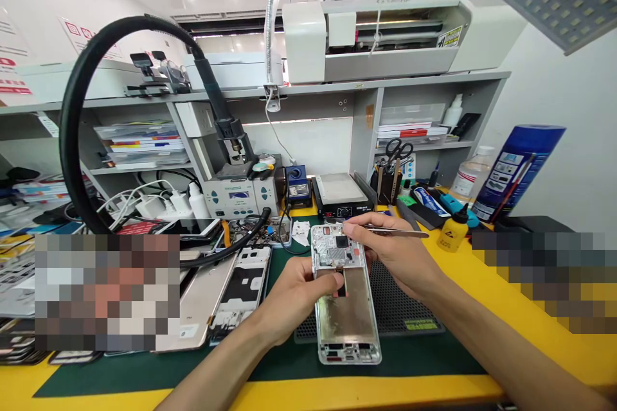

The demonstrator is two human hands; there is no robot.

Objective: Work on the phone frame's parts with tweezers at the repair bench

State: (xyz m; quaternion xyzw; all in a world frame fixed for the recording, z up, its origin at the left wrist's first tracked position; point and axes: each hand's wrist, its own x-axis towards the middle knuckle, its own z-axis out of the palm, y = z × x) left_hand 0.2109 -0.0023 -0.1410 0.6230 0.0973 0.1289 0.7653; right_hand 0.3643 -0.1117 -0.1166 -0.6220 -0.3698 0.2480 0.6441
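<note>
An opened phone frame lies upright on the black mat, its insides facing up. My left hand grips its left edge, thumb pressed on a small black part near the middle. My right hand is closed on metal tweezers, held level above the frame's top end, tips pointing left toward the camera area.
Another stripped phone frame and a gold back cover lie to the left. A hot-air station, a heating plate, a yellow bottle, a blue can and a black hose crowd the yellow bench.
</note>
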